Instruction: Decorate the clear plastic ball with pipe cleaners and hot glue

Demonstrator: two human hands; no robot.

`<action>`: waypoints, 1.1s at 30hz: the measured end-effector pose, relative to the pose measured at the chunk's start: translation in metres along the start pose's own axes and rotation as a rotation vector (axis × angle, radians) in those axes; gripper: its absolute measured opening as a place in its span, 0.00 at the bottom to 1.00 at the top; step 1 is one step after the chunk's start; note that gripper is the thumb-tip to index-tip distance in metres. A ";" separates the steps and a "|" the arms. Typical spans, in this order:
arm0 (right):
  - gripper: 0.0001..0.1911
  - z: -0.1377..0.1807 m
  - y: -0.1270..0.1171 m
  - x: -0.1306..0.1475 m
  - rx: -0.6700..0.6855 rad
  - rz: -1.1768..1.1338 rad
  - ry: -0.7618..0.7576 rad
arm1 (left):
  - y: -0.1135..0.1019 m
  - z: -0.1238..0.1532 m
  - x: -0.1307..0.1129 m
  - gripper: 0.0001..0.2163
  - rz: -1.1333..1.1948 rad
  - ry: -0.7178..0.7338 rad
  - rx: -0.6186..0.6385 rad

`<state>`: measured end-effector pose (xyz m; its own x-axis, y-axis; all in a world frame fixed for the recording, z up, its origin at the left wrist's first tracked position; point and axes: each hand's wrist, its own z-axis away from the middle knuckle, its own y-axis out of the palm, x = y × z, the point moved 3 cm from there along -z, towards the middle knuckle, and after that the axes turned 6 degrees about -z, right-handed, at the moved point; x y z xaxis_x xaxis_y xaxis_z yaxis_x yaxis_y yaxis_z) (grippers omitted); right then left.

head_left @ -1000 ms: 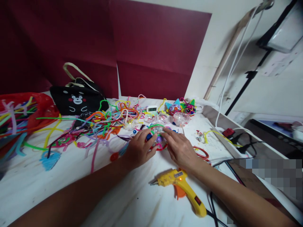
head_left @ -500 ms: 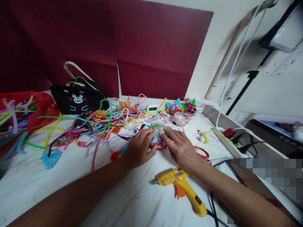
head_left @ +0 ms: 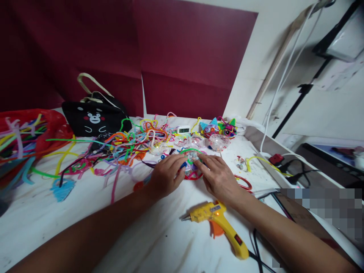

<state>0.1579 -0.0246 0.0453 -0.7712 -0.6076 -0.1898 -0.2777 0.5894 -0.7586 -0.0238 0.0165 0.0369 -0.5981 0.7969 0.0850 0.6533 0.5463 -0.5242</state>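
A round, colourful craft piece with a green and red rim lies on the table, its middle filled with clear and coloured bits. My left hand holds its left side, fingers bent over the edge and thumb toward me. On the opposite side, the fingers of my right hand press on its top and rim. Both hands cover much of the piece, so small details are hidden. A yellow hot glue gun with a lit orange light rests below my right hand, nozzle pointing left.
Tangled pipe cleaners spread left of my hands. Behind stand clear bowls of small beads, a small digital clock and decorated cat-ear masks. A black bag sits at back left. A power strip runs along the right.
Both hands stay on the round craft piece, with only slight finger shifts. The whole view has moved a little; the glue gun lies in the same place.
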 end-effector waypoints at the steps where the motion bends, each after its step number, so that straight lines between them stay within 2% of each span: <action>1: 0.20 0.000 0.000 0.000 0.006 0.001 0.003 | 0.000 0.000 0.000 0.13 -0.007 0.004 0.006; 11: 0.24 0.002 0.002 0.006 0.075 0.082 -0.011 | -0.001 -0.001 -0.003 0.12 -0.056 0.030 0.028; 19: 0.21 0.001 0.001 0.008 0.054 0.117 -0.026 | -0.001 -0.001 -0.003 0.16 0.012 -0.010 0.015; 26: 0.22 0.002 0.001 0.007 0.049 0.110 -0.019 | 0.000 -0.003 0.008 0.14 0.129 -0.200 -0.032; 33: 0.21 0.002 0.000 0.008 0.040 0.095 -0.025 | 0.004 -0.013 0.027 0.12 0.510 -0.560 -0.012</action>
<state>0.1528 -0.0306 0.0427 -0.7780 -0.5638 -0.2771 -0.1806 0.6232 -0.7609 -0.0314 0.0439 0.0484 -0.3644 0.7031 -0.6107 0.9155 0.1503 -0.3732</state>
